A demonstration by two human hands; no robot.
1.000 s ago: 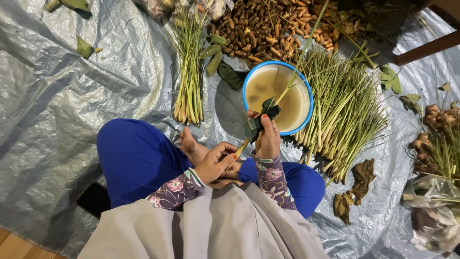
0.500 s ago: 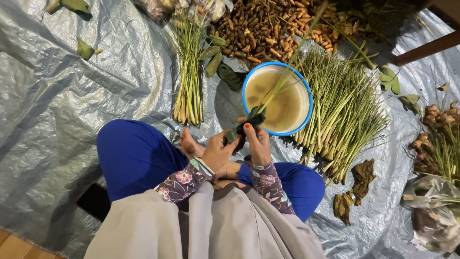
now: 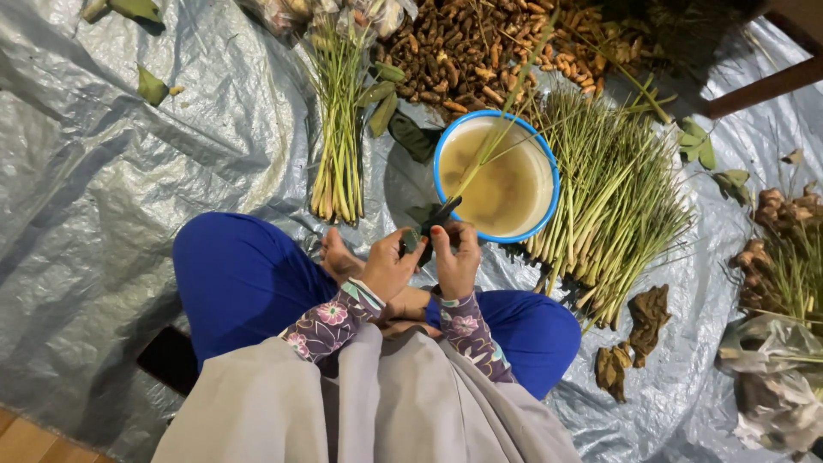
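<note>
I sit cross-legged on a grey tarp. My left hand (image 3: pixel 387 264) and my right hand (image 3: pixel 457 255) are close together in front of my knees. Between them is the base of a long lemongrass stalk (image 3: pixel 490 141), which slants up over a blue-rimmed bowl (image 3: pixel 446 140) of cloudy yellowish water. My left hand pinches the stalk's lower end. My right hand grips a dark knife (image 3: pixel 438 219) against the stalk; its blade is hard to make out.
A big heap of lemongrass (image 3: pixel 613 201) lies right of the bowl and a smaller bundle (image 3: pixel 337 146) left of it. Brown roots (image 3: pixel 467 47) are piled behind. Dark trimmings (image 3: pixel 645 313), a plastic bag (image 3: pixel 771 377) and more roots (image 3: pixel 776 223) lie at the right.
My left hand has risen from my lap to meet the right hand. Both hands and the stalk's base have drawn slightly back from the bowl.
</note>
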